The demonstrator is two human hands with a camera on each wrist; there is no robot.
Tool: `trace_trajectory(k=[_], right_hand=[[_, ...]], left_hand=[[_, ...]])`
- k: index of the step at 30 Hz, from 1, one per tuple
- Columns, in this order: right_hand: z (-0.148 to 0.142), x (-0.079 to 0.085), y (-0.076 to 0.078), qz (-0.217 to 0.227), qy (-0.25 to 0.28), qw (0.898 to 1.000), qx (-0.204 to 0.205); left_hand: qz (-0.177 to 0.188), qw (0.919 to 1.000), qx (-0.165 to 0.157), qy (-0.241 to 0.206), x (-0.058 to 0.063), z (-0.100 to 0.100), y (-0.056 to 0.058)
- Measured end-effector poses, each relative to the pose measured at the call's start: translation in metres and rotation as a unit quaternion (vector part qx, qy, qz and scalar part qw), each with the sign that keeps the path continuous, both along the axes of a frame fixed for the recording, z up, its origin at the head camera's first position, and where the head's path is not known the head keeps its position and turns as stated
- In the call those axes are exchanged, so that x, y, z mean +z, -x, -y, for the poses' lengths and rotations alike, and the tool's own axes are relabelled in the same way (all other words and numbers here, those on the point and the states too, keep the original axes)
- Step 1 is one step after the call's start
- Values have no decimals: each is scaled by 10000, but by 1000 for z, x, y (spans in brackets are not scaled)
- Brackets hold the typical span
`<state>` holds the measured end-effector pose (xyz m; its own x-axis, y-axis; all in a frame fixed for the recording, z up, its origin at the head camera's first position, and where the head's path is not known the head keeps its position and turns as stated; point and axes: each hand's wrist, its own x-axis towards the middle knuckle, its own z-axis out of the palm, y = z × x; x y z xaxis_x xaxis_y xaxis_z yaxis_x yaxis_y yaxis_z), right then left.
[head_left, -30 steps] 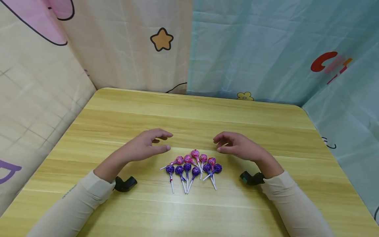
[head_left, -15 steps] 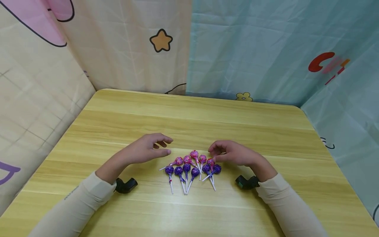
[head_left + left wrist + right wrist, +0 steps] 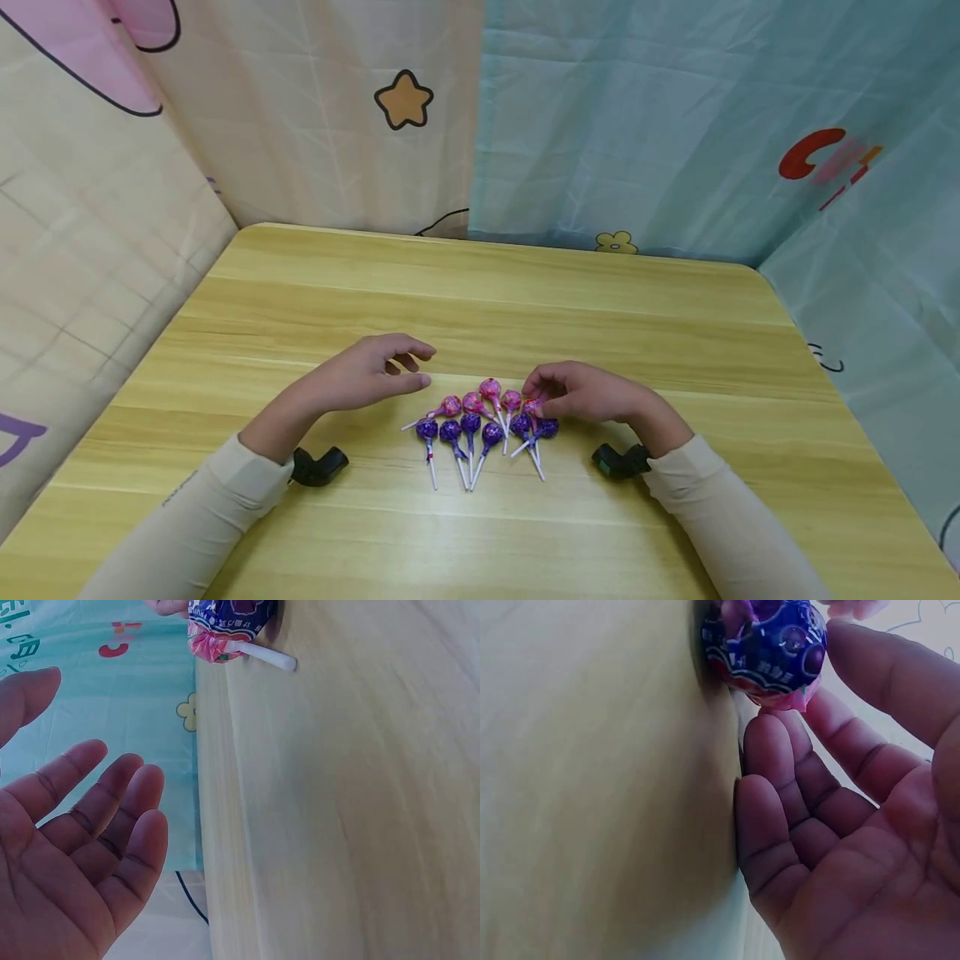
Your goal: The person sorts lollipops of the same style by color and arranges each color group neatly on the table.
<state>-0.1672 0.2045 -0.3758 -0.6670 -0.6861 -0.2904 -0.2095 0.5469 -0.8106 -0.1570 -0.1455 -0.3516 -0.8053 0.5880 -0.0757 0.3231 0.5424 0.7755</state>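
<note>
Right hand point(image 3: 592, 393) — eased lower, onto the rightmost pink lollipop point(image 3: 530, 407).
Head at thumb tip, stick nearward; grip cannot be told — left hand point(image 3: 367, 372) farther, fingers apart.

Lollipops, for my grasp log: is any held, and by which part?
Left hand holds none; right hand is at the head of the rightmost pink lollipop, grip unclear.

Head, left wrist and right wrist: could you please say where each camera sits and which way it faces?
Head: worn on the head, facing forward and down at the table and lollipops; left hand, right hand and sleeves show.
Left wrist: on that wrist, facing the table and teal curtain; mostly the left hand shows.
Right wrist: on that wrist, facing the table and a purple wrapper; mostly the right hand shows.
Head and left wrist share the curtain's yellow flower.
</note>
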Motion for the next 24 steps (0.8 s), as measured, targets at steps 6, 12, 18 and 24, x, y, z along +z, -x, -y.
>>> trace_trajectory(k=[6,12,18,24], right_hand=[[3,-1,-1,90,50,9997,-204],[5,-3,-4,93,-25,9993,-373],[6,-3,-6,-85,-2,9992,-397],[8,-2,-9,-185,6,9986,-505]], left_hand=[[-95,9998,-176,-83,-4,-4,0],[-181,9989,-407,132,-11,-11,2],[-262,9962,-751,342,-13,-18,8],[-110,9934,-1065,408,-15,-26,14]])
